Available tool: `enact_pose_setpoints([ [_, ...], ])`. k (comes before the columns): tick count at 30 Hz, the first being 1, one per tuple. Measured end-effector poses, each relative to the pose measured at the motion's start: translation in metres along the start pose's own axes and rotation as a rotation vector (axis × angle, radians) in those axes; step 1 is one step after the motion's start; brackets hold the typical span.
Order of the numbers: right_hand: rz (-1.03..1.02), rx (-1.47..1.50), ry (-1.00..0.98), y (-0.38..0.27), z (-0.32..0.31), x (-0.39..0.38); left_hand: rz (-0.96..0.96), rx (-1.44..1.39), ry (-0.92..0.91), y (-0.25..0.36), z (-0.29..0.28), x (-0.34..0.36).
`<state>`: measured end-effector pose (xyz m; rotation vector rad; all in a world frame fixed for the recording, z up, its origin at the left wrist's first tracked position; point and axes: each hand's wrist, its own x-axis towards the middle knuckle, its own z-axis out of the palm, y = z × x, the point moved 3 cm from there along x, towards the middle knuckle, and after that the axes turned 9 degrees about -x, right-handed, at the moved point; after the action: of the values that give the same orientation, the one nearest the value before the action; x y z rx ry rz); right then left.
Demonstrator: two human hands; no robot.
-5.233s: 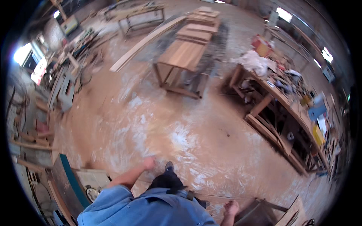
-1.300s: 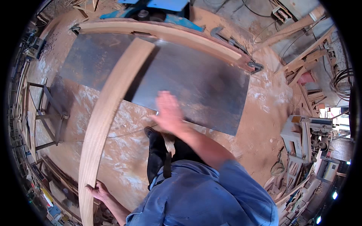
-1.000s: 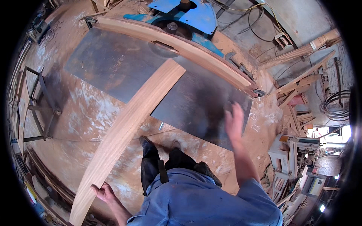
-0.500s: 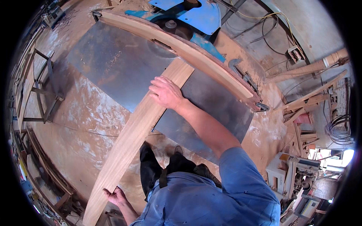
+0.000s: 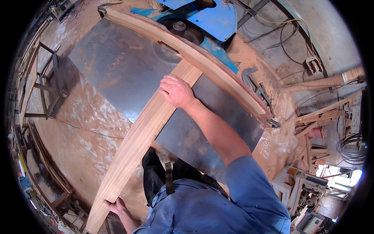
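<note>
A long pale wooden board (image 5: pixel 125 148) lies across a grey steel table (image 5: pixel 216 99), its far end at the wooden fence (image 5: pixel 222 80). My right hand (image 5: pixel 175 91) grips the board from above near that end, fingers bent over it. Toward the board's near end, my left hand (image 5: pixel 116 207) holds its edge with the thumb on top. Behind the fence is a blue machine (image 5: pixel 212 21) with a round metal spindle (image 5: pixel 179 27). A metal clamp (image 5: pixel 274 123) sits at the fence's right end.
Metal stands (image 5: pixel 48 89) and lengths of timber (image 5: pixel 50 175) line the left side. At right are coiled cables (image 5: pixel 352 150), wooden offcuts (image 5: pixel 315 117), a ridged hose (image 5: pixel 327 82) and a grey machine (image 5: pixel 296 187). The dusty floor (image 5: pixel 89 152) surrounds the table.
I have turned from the open workshop to this table. The board has shifted right and forward against the fence, and my right hand has come down onto it.
</note>
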<state>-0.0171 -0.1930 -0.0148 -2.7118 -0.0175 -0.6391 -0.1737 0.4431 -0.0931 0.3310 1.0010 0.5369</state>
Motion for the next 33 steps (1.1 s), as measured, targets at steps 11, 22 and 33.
enact_pose_setpoints([
  [11,-0.042,0.035,0.09,-0.001,0.002,0.015,-0.068,-0.023,-0.087,0.018,-0.009,0.038],
  [22,-0.003,0.026,0.063,-0.003,0.012,0.032,0.051,0.036,-0.043,0.013,0.01,0.045],
  [33,0.016,0.047,0.042,-0.004,0.019,0.041,0.024,0.016,-0.04,0.015,0.019,0.057],
])
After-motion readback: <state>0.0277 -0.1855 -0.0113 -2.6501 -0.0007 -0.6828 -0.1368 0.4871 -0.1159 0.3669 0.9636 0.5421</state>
